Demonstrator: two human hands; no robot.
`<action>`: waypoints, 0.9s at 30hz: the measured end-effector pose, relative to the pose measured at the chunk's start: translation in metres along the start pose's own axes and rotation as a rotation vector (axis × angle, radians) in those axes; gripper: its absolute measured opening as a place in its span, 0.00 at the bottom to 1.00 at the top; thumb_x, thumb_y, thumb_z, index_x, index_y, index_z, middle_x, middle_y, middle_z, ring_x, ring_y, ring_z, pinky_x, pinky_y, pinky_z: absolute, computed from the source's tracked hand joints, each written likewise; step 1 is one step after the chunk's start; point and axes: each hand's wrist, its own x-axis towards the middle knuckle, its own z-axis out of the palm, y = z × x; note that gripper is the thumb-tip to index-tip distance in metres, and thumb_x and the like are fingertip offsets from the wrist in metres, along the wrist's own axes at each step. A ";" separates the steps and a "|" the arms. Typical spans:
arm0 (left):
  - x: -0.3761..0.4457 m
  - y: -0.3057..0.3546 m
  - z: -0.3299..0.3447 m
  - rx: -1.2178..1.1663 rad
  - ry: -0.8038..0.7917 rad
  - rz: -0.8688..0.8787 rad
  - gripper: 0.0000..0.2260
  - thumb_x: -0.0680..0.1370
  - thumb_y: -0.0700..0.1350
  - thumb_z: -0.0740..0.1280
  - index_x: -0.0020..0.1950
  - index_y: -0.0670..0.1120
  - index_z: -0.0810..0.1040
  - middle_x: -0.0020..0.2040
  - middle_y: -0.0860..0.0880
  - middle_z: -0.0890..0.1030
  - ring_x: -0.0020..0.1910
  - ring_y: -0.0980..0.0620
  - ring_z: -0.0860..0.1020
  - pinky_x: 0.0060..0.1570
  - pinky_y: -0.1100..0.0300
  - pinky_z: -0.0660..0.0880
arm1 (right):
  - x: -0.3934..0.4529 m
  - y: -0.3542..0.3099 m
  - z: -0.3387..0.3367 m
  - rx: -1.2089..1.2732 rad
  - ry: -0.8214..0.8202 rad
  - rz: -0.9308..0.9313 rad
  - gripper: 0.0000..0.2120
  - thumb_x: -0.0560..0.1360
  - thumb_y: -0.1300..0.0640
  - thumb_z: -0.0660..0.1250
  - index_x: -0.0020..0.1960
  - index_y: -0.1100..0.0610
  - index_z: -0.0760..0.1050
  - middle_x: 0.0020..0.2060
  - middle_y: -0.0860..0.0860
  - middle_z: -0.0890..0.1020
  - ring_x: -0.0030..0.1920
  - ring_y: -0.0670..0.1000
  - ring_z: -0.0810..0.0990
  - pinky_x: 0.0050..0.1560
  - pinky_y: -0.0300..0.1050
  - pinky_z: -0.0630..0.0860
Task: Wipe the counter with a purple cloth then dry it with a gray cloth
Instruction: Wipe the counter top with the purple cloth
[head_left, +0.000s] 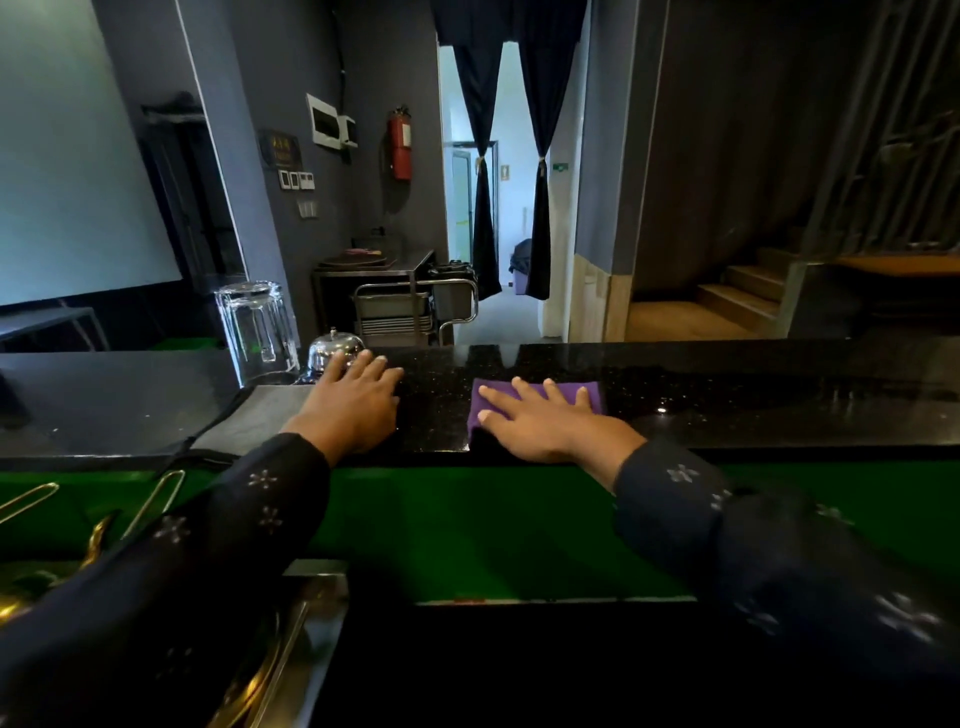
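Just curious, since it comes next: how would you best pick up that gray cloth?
Probably by its near edge, coming from above. The gray cloth lies flat beside the left hand, so a pinch there lifts it away from the glass and bell behind it.

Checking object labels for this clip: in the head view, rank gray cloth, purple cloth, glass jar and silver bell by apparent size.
1. gray cloth
2. glass jar and purple cloth: too close to rank, cloth partly hidden by the right hand
3. silver bell

The counter (727, 395) is glossy black speckled stone. The purple cloth (524, 389) looks soft and matt, the gray cloth (260, 415) matt. The bell (332, 349) is polished metal; the jug (254, 327) clear glass.
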 end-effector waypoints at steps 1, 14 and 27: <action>0.002 0.009 -0.002 -0.036 0.006 0.027 0.24 0.82 0.53 0.49 0.77 0.48 0.54 0.78 0.46 0.54 0.77 0.47 0.48 0.74 0.47 0.41 | -0.008 0.002 0.004 -0.018 0.008 -0.039 0.27 0.78 0.34 0.42 0.76 0.35 0.43 0.78 0.47 0.42 0.77 0.60 0.40 0.70 0.68 0.36; 0.009 0.037 0.009 -0.356 -0.203 0.020 0.24 0.83 0.53 0.45 0.78 0.47 0.50 0.79 0.47 0.48 0.77 0.50 0.47 0.74 0.51 0.43 | 0.025 -0.012 -0.001 -0.014 0.001 0.040 0.27 0.79 0.35 0.42 0.77 0.38 0.43 0.78 0.49 0.43 0.77 0.61 0.40 0.71 0.68 0.36; 0.012 0.035 0.014 -0.386 -0.177 0.019 0.25 0.82 0.53 0.46 0.78 0.47 0.49 0.79 0.47 0.48 0.77 0.51 0.47 0.74 0.54 0.42 | 0.103 -0.005 -0.014 -0.001 0.016 0.125 0.29 0.79 0.35 0.43 0.77 0.40 0.44 0.78 0.51 0.44 0.76 0.62 0.40 0.70 0.69 0.36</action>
